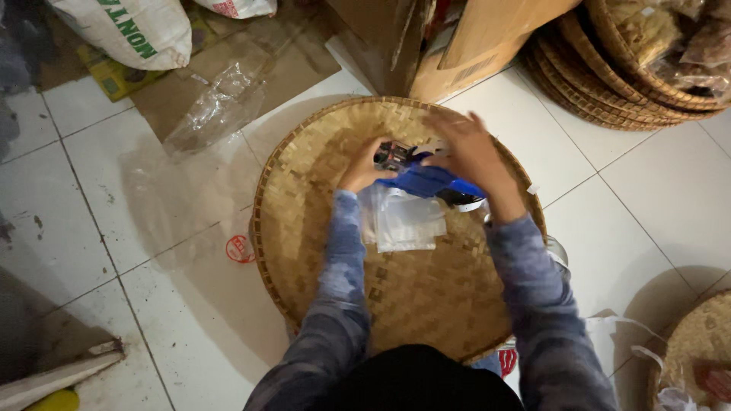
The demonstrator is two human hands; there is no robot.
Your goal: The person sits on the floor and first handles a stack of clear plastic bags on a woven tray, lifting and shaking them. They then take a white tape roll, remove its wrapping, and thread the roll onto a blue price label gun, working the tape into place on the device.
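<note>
At the far left a white sack (126, 30) lies at the top edge of the white tiled floor (91, 221), with flattened cardboard (190, 84) beside it and a crumpled clear plastic bag (217, 110) lying on that. A small red mark (240, 249) sits on the tile just beside the rim of a big round woven tray (304, 228), which fills the middle of the view.

Above the tray's far half, the left hand (364, 169) curls closed around the dark front end of a blue hand tool (425, 180), something like a label gun. Under the tool, small clear plastic bags (402, 221) lie flat on the weave. The right hand (468, 148) is blurred; it rests over the top of the blue tool with fingers bent loosely, touching it, though how firmly it grips I cannot tell. Both forearms wear grey-blue patterned sleeves (339, 289).

Behind the tray stand brown cardboard boxes (457, 46). To the right, a stack of woven trays (609, 76) leans at the top corner, holding plastic-wrapped goods. Another woven tray (697, 342) shows at the bottom right.
</note>
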